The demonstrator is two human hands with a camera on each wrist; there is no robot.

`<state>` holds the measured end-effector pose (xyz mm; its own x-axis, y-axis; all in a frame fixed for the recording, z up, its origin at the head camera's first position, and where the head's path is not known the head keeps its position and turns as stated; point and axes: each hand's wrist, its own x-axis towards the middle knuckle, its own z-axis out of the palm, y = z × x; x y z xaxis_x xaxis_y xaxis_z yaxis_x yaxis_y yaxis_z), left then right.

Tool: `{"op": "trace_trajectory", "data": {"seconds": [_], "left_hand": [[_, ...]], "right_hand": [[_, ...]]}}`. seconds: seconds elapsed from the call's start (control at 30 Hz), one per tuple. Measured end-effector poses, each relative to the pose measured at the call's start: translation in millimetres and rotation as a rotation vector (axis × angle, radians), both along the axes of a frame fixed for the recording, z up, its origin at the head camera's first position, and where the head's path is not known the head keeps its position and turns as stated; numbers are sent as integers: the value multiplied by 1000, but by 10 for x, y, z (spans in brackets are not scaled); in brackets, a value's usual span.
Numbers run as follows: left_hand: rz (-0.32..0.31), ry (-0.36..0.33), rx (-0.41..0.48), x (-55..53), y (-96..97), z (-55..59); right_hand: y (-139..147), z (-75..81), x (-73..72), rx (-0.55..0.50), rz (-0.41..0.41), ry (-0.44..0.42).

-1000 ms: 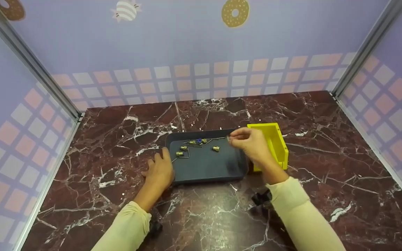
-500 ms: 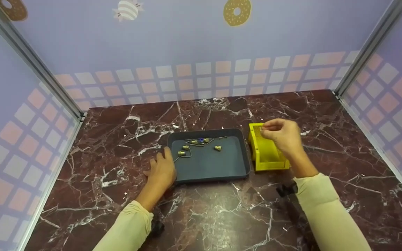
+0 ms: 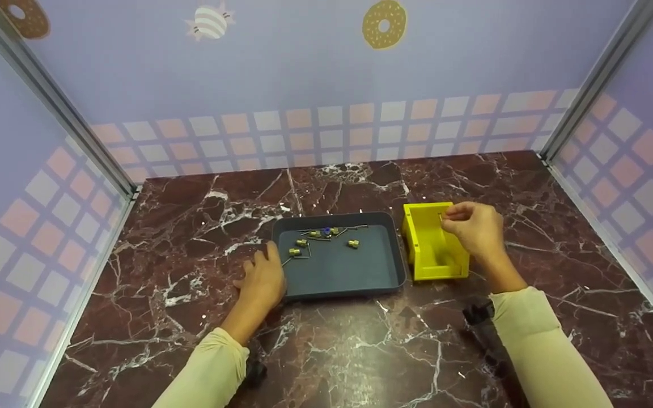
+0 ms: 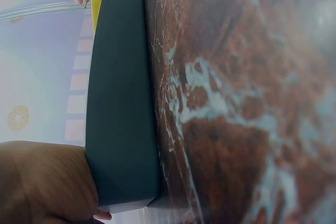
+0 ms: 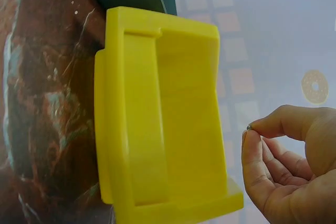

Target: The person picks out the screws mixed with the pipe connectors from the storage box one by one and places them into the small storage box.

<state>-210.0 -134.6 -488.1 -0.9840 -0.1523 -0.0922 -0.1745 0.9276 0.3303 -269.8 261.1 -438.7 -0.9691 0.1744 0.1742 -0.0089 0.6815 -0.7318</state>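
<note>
My left hand point(image 3: 261, 280) rests at the left end of the dark grey tray point(image 3: 355, 280), with loosely spread fingers along its outer side; its thumb is hard to make out. Inside the tray lie several small brass fittings point(image 3: 353, 243), thin bent metal rods point(image 3: 319, 239) and a blue piece point(image 3: 327, 231). Above the right side of the yellow bin point(image 3: 435, 272), my right hand point(image 3: 479, 229) pinches a small thin metal piece point(image 3: 441, 217) between thumb and forefinger. Only the tip of that piece point(image 5: 249, 127) shows in the right wrist view; its other fingers are curled.
The yellow bin stands close beside the tray's right end. Both rest on a dark red marbled table point(image 3: 338, 351). Patterned panels point(image 3: 304, 68) with metal corner posts point(image 3: 593, 73) enclose the back and sides.
My right hand has moved right from the tray's right edge to above the yellow bin, still pinching the small metal piece. The left hand has stayed at the tray.
</note>
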Motion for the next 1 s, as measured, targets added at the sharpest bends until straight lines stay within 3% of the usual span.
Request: {"op": "trace_trajectory", "data": {"seconds": [0.37, 1.0], "left_hand": [[-22, -46, -13, -9, 1, 23], [-11, 0, -28, -1, 8, 5]], "right_hand": [[32, -52, -25, 20, 12, 21], [3, -61, -30, -18, -14, 34]]}}
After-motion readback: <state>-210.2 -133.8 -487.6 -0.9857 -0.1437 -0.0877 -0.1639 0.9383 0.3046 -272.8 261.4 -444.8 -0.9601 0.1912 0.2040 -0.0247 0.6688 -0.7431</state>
